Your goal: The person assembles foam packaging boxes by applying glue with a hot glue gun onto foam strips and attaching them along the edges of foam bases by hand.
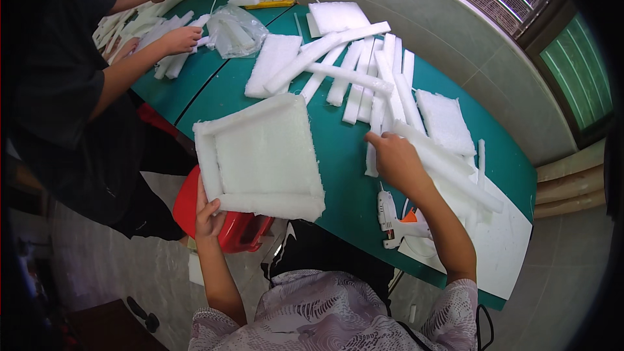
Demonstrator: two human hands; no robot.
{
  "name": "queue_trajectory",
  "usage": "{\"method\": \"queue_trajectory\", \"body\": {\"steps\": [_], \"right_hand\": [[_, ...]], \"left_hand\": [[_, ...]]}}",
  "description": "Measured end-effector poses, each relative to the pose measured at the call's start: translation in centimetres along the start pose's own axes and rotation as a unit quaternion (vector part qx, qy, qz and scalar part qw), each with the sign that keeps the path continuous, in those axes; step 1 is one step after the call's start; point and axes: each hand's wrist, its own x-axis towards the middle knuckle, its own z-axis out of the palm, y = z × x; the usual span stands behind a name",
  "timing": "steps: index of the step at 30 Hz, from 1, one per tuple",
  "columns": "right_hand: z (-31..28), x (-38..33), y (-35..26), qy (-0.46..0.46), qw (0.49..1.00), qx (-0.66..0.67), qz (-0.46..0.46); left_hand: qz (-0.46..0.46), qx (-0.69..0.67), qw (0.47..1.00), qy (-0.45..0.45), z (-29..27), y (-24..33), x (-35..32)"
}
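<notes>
The right hand covers part of the foam strips. The foam frame hides the left hand's fingertips and the tabletop edge.

- A clear plastic bag lies at the far left part of the green surface, just beside a co-worker's hand. It is crumpled, see-through with a whitish sheen, and holds white foam strips.
- The bag sits near a yellow power strip at the far edge of the surface.
- No labels, signs or screens show anywhere in view.
</notes>
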Motion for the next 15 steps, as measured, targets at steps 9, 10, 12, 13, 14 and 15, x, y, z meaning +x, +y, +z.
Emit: {"method": "queue_trajectory", "body": {"steps": [9, 10, 12, 13, 14, 15], "right_hand": [[-6.8, -5.2, -3.0, 0.025, 0.903, 0.417, -0.100], [-6.9, -5.4, -3.3, 0.021, 0.906, 0.413, -0.087], [-6.8, -5.7, -3.8, 0.015, 0.889, 0.448, -0.090], [-6.7, -5.8, -4.0, 0.013, 0.890, 0.447, -0.086], [-6.4, -5.7, -4.2, 0.018, 0.874, 0.478, -0.082], [-6.1, -5.7, -4.4, 0.023, 0.857, 0.508, -0.079]], "left_hand": [[-0.003, -0.001, 1.000, -0.022, 0.1, -0.5, 0.3], [-0.005, 0.000, 1.000, -0.016, 0.2, -0.6, 0.3], [0.002, 0.007, 1.000, -0.025, 0.4, -0.6, 0.3], [0.001, 0.010, 1.000, -0.015, 0.5, -0.6, 0.3], [0.007, 0.015, 1.000, -0.022, 0.6, -0.6, 0.2], [0.014, 0.017, 0.999, -0.038, 0.7, -0.6, 0.2]]}}
